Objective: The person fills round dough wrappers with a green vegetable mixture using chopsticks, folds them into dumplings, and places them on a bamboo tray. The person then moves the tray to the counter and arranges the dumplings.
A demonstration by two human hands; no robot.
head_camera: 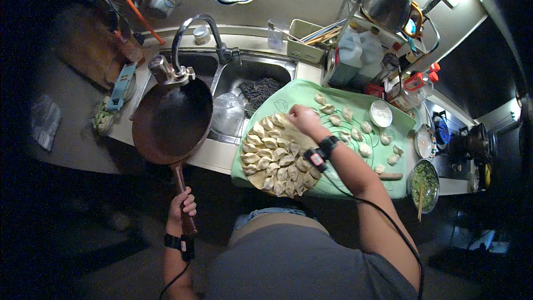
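Note:
My left hand [182, 205] grips the brown handle of a frying pan [175, 123]. The pan is held level under the faucet [198, 46] at the left sink basin, and its dark inside shows some glare. My right hand [306, 120] is at the far right edge of a round tray [302, 135] crowded with raw dumplings [270, 145]. Its fingertips are hidden by the hand, so whether they hold a dumpling or the tray rim is unclear. More dumplings [356, 134] lie scattered on the green kneading mat [287, 96] to the right.
On the mat are a white bowl of powder [380, 113] and a rolling pin [390, 176]. A bowl of green filling [424, 185] with chopsticks stands at right. The right basin [270, 64] contains a plastic bag [228, 112]. Bottles [349, 50] and a kettle [387, 4] occupy a rack.

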